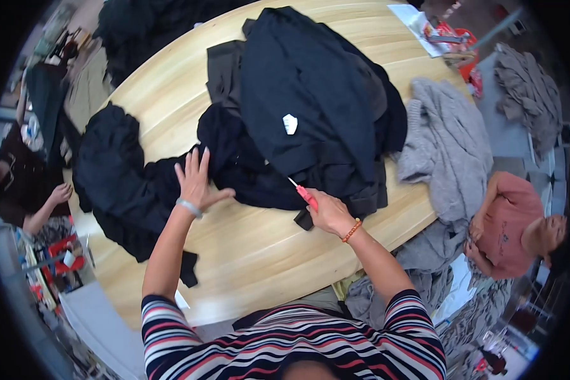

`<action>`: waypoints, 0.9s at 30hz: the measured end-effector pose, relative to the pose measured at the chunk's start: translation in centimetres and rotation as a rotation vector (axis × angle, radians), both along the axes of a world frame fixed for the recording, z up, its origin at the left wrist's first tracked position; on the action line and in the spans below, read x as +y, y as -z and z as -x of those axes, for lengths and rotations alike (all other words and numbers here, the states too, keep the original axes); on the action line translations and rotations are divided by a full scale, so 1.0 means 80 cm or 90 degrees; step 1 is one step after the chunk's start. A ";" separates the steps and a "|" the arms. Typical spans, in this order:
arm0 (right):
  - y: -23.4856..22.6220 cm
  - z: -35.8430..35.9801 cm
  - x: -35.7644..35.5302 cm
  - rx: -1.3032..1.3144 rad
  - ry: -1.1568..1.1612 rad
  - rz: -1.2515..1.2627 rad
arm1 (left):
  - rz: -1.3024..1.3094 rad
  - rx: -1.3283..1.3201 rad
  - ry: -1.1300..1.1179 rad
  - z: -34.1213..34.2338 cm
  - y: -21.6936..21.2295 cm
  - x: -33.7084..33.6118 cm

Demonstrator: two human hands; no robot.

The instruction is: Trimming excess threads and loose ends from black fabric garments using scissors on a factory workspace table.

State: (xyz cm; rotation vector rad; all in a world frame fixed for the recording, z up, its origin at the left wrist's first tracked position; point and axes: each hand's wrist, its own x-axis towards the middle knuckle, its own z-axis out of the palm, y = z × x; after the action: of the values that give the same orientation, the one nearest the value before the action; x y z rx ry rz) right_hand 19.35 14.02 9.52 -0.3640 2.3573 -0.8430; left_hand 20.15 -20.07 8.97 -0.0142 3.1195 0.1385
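My left hand (196,183) lies palm down with its fingers spread, at the edge of a dark garment (234,158) that stretches across the middle of the table. A small red-handled tool with a thin, pale pointed tip (306,196) is gripped in my right hand (330,214); its exact kind is hard to make out. The tip points up and left, at the lower edge of a large heap of black clothes (310,95). On that heap sits a small white tag (289,124). Left of my left hand, a crumpled black garment (123,183) is spread out.
A grey knitted garment (446,142) hangs over the right edge of the wooden table (253,259). Beyond it stands a person in a pink shirt (513,221). Another person in dark clothes (28,171) is at the left. White paper (418,28) lies at the far right corner.
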 end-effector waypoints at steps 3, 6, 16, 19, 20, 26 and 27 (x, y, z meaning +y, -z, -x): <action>0.002 0.004 0.004 -0.009 -0.003 0.003 | 0.083 -0.117 -0.090 0.039 0.021 -0.036; -0.007 0.003 0.005 -0.016 -0.005 -0.012 | 0.097 -0.130 -0.221 0.038 0.033 -0.114; -0.023 -0.005 -0.008 0.012 -0.016 0.083 | 0.014 0.122 -0.524 0.008 -0.045 -0.404; -0.084 -0.006 -0.031 -0.073 -0.093 0.245 | 0.063 0.262 -0.564 -0.018 -0.050 -0.496; -0.099 -0.009 -0.041 -0.049 -0.130 0.297 | -0.023 0.289 -0.590 -0.022 -0.052 -0.525; -0.174 -0.024 -0.149 -0.242 -0.267 0.689 | -0.179 0.471 -0.898 -0.039 -0.099 -0.624; -0.175 -0.032 -0.172 -0.272 -0.312 0.745 | -0.268 0.499 -0.925 -0.045 -0.106 -0.627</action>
State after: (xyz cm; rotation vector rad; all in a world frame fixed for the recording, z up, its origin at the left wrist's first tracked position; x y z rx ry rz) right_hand 21.94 0.27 23.55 -1.0327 1.0922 -1.7379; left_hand 23.74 -70.22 17.45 -2.6235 2.7213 0.9326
